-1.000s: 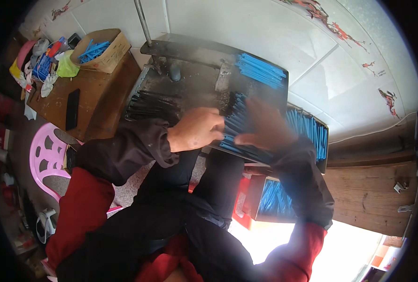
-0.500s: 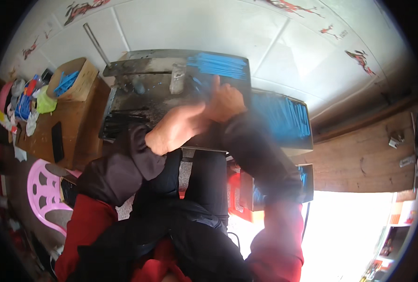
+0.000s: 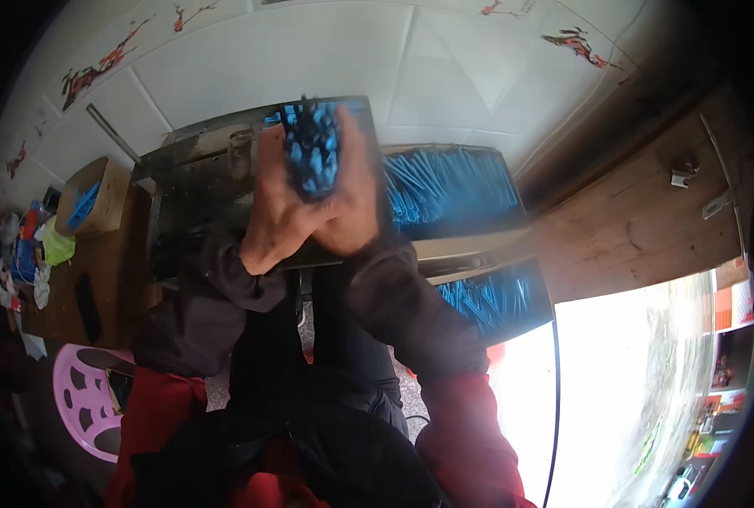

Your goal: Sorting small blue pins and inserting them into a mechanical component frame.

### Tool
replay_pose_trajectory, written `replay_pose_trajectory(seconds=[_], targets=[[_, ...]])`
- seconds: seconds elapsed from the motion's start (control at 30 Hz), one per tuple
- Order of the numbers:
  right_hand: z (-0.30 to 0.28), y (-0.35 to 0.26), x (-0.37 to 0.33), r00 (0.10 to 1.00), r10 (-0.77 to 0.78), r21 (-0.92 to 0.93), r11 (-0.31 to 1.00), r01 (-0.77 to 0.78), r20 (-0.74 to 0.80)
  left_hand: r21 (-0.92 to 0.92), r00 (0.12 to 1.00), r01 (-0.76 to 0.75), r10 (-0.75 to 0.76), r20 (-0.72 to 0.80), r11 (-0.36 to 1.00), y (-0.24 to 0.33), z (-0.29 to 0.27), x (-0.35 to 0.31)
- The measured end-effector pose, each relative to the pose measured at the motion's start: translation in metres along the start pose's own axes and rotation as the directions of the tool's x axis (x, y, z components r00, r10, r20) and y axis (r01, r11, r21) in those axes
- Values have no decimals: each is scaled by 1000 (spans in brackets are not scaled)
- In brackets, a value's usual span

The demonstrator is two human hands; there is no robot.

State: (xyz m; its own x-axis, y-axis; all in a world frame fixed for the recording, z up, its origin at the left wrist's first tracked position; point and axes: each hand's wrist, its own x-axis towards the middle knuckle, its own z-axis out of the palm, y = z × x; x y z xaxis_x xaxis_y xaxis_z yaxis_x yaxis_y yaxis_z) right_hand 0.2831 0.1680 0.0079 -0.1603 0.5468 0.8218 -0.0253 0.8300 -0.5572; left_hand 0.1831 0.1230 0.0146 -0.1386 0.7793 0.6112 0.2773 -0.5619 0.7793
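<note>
A bundle of thin blue sticks (image 3: 313, 161) is squeezed between my two hands above the dark workbench (image 3: 192, 216). Its blue and black ends point up toward me, slightly blurred. My left hand (image 3: 277, 222) wraps the bundle's left side, and my right hand (image 3: 356, 199) closes on the right side, the two meeting at the bottom. Behind them, more blue sticks (image 3: 356, 107) lie at the bench's back, mostly hidden by my hands. Just right of my right hand stands a long box of similar blue sticks (image 3: 449, 182).
Below that box, another box of blue sticks (image 3: 500, 296) sits at my right. On a wooden table (image 3: 59, 292) at the left are a small box (image 3: 106, 199), a phone (image 3: 88, 306) and a heap of bags. A pink chair (image 3: 79, 398) stands nearby; a wooden board (image 3: 623, 216) extends right.
Half a second ago my hands were blurred and crossing near the stack of sticks at the back. Now both grip an upright bundle. The view has shifted to the right.
</note>
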Motion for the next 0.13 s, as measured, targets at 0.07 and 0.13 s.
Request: replay_pose_trajectory(seconds=[0.07,0.13], targets=[[-2,12,-22,1000,11,-82,997,-10,16,121,992,34,-49,120,992,-13,-10,-1],[-7,14,-34,917,296,-151,953,-264,266,-216,936,346,-321,144,913,-17,-9,-2]])
